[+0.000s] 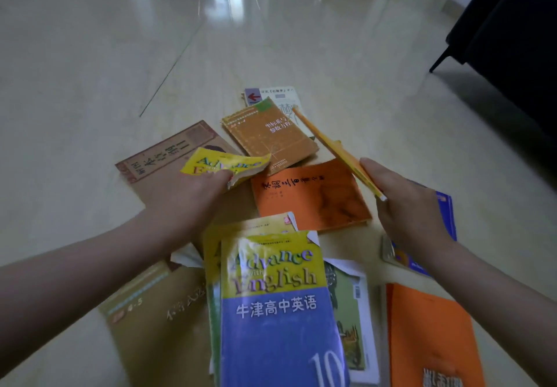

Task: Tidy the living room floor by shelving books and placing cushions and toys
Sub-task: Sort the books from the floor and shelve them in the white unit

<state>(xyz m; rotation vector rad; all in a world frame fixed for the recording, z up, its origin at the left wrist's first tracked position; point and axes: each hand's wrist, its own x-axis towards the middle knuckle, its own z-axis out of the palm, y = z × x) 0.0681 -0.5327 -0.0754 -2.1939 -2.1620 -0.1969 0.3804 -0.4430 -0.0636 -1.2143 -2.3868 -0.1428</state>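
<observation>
Several books lie scattered on the pale tiled floor [90, 55]. My left hand [184, 197] grips a yellow "Advance with English" book [224, 163] by its near edge, the cover bending upward. My right hand [407, 209] holds a thin yellow-orange book [334, 148] edge-on, tilted above the pile. Between the hands lies an orange book [307, 197]. A blue and yellow "Advance with English" book [277, 311] tops a stack close to me. An ochre book [271, 136] sits farther back, over a white book [280, 97].
A brown book [162, 151] lies at the left under my left hand. Another orange book [428, 335] is at the lower right, a blue book [446, 215] beneath my right hand. A dark sofa [512, 40] on thin legs stands at the right.
</observation>
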